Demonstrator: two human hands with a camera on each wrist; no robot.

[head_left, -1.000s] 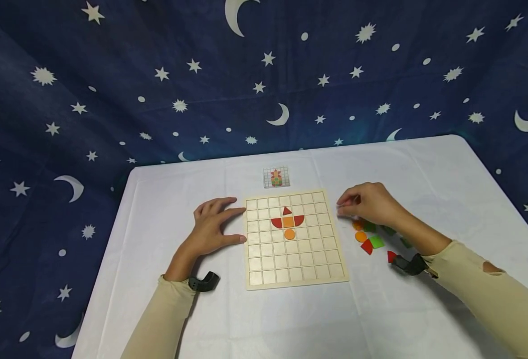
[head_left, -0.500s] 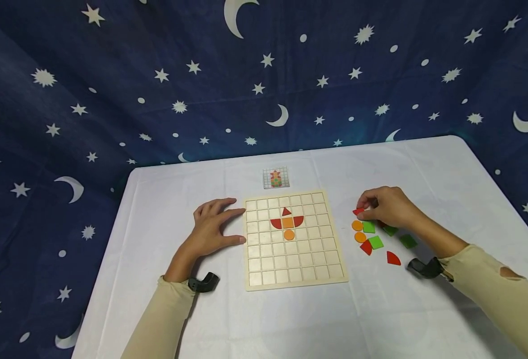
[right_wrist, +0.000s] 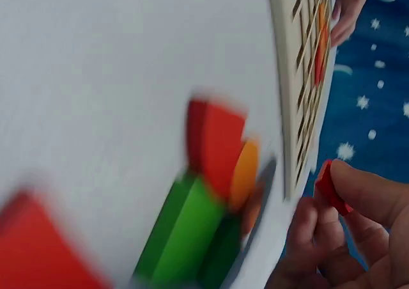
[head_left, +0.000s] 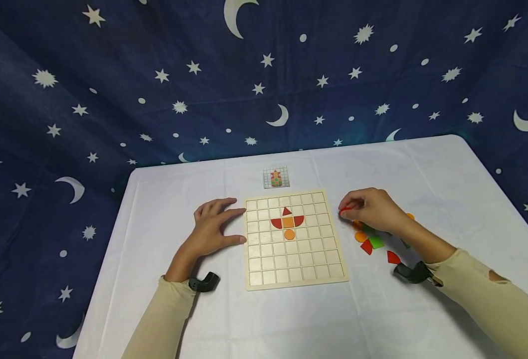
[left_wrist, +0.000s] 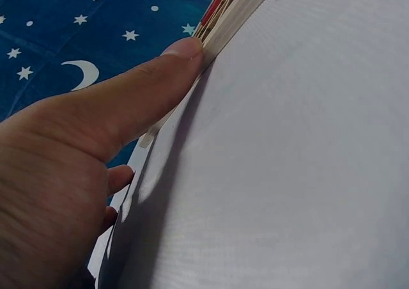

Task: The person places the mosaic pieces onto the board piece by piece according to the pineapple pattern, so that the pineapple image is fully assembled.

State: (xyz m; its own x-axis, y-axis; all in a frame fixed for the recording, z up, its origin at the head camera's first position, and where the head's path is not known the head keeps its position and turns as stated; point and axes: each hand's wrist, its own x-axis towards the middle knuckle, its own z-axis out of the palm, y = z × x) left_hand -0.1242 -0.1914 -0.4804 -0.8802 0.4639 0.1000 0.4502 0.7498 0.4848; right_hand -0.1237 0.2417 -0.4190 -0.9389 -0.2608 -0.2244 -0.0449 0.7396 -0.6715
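The wooden grid board lies mid-table. On it are a red triangle, an orange square between two red quarter circles, and an orange circle below. My left hand has its fingers spread, with index finger and thumb touching the board's left edge; the thumb lies along that edge in the left wrist view. Just right of the board, my right hand pinches a small red piece between thumb and fingers. The fingers partly cover its shape.
Several loose pieces lie right of the board, partly under my right forearm: an orange circle, a green square and a red quarter circle among them. Behind the board is a pattern card. A star-print cloth hangs beyond the table.
My right hand went right to the loose pieces, took up a red piece, and has come back left toward the board with it. The left hand has stayed still.
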